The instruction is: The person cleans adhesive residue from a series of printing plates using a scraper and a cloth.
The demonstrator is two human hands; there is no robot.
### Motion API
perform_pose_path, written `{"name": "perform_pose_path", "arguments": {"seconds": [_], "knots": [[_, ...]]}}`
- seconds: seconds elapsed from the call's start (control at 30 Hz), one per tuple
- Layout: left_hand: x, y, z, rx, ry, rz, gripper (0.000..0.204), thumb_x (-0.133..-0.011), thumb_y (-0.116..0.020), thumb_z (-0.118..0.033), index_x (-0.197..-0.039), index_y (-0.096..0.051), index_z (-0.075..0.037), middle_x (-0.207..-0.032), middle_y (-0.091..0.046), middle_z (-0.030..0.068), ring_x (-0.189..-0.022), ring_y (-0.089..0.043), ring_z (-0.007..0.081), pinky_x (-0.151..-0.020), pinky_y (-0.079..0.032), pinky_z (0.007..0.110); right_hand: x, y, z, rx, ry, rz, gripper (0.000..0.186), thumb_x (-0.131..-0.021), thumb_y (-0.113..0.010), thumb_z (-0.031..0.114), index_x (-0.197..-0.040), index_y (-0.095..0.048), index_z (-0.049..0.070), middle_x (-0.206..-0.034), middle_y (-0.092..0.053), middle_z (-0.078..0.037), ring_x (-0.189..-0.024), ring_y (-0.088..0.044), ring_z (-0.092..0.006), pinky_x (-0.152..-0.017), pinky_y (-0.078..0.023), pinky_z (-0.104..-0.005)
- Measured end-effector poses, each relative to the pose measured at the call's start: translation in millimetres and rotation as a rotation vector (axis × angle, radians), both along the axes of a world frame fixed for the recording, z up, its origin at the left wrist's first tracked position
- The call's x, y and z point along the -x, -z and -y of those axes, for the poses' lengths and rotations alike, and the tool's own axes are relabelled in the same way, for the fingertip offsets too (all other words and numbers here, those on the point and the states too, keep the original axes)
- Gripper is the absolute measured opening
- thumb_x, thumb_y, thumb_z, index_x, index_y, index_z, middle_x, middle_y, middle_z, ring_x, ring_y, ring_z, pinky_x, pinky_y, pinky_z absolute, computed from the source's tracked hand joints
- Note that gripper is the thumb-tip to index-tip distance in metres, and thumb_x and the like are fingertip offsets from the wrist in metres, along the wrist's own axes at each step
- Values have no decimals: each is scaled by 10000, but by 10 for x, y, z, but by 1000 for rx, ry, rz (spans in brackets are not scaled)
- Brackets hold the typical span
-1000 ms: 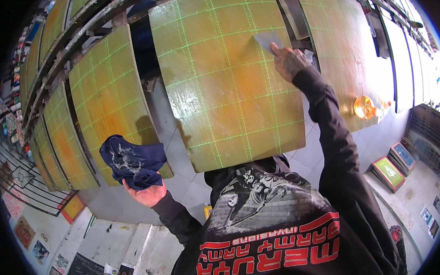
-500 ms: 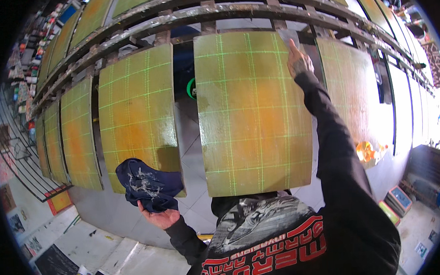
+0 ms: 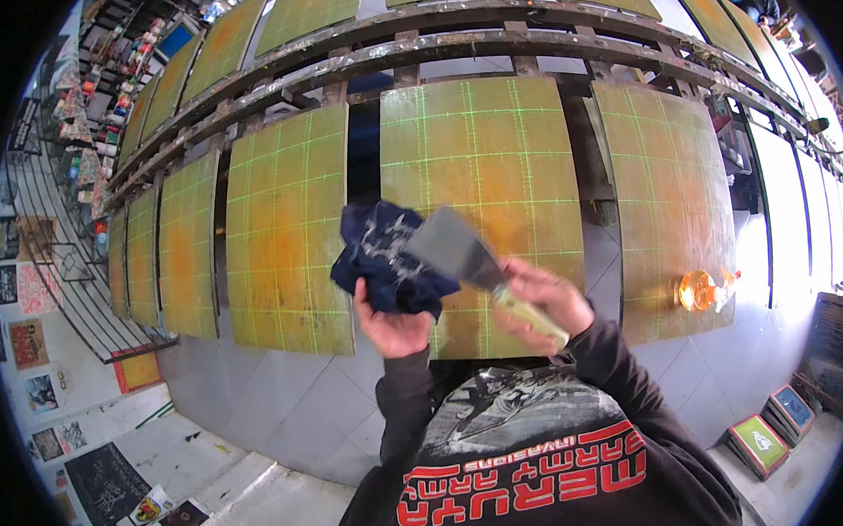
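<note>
A crumpled navy cloth (image 3: 379, 255) with whitish smears rests in my left hand (image 3: 389, 325), near the middle of the view. My right hand (image 3: 546, 305) grips a scraper (image 3: 444, 243) with a wide metal blade and a pale handle; the blade's tip overlaps the cloth, and whether it touches I cannot tell. Both hands are over the front edge of the central yellow-green board (image 3: 472, 124), which carries bright green grid lines and an orange patch.
Similar boards (image 3: 287, 194) flank it and line a dark rail (image 3: 412, 52). An orange-liquid bottle (image 3: 700, 288) lies on the right board. At left stands a wire rack (image 3: 73, 259); framed screens (image 3: 759, 446) sit lower right. Someone (image 3: 749, 0) is at top right.
My right hand has come down and inward from the board's far right with the scraper. My left hand has moved rightward with the cloth, from the left board to the centre.
</note>
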State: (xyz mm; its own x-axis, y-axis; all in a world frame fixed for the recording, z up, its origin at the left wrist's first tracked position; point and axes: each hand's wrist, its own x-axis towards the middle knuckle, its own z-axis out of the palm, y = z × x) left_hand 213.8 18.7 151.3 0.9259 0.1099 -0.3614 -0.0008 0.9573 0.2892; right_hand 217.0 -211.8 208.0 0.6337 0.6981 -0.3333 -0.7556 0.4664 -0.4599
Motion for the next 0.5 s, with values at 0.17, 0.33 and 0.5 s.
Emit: {"name": "perform_pose_path", "arguments": {"seconds": [0.17,0.33,0.5], "knots": [[78,-224,537,60,75,53,459,-961,-397,-384,-1290,-523,-90,-1307,-552,84,-1220,-484,285,-1039,-351,467,500,408,105,-419,-55,-245,207,-1023,-335,296,-1187,-410,193,-657,-429,-66,-326,-368,-109,-241,-300,-246],[270,-326,603,189,60,189,469,-947,-421,-405,-1285,-544,-103,-1292,-577,62,-1190,-534,272,-1028,-383,475,759,567,689,-352,1,-350,211,-1015,-361,316,-1185,-413,203,-667,-430,-61,-328,-361,-101,-243,-301,-241],[666,-406,189,-163,-305,2,404,-940,-472,-340,-1260,-572,-116,-1279,-589,53,-1151,-566,246,-1019,-407,430,480,825,1149,942,152,547,293,-963,-432,218,-1240,-450,126,-682,-567,-152,-422,-517,-269,-388,-435,-371]]}}
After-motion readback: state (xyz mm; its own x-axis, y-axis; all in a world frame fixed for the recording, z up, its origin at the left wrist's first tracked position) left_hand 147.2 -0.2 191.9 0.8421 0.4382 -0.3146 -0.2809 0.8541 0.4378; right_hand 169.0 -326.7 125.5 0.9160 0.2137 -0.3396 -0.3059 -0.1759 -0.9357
